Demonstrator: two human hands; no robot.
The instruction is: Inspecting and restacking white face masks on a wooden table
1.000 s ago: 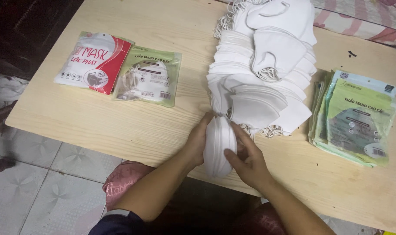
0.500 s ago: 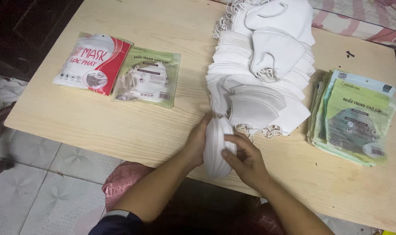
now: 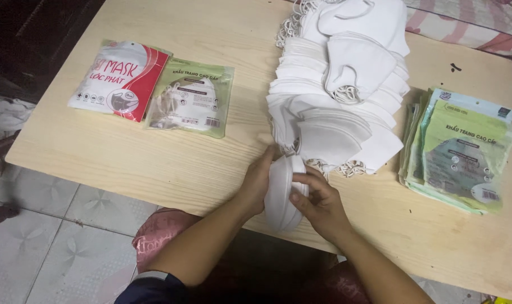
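Observation:
Both hands clasp a small stack of folded white face masks (image 3: 284, 192), held on edge just above the near rim of the wooden table (image 3: 154, 163). My left hand (image 3: 258, 179) presses its left side and my right hand (image 3: 318, 201) grips its right side with the fingers curled over it. Directly behind them lies a big heap of loose white masks (image 3: 340, 84) with elastic loops showing at its edges.
A red-and-white mask packet (image 3: 119, 80) and a green mask packet (image 3: 190, 97) lie side by side at the table's left. A pile of green packets (image 3: 461, 149) sits at the right. A pink cushion (image 3: 160, 236) and tiled floor (image 3: 53, 242) lie below the table edge.
The hands keep hold of the mask stack; my right hand's fingers have shifted slightly over it. Nothing else has moved.

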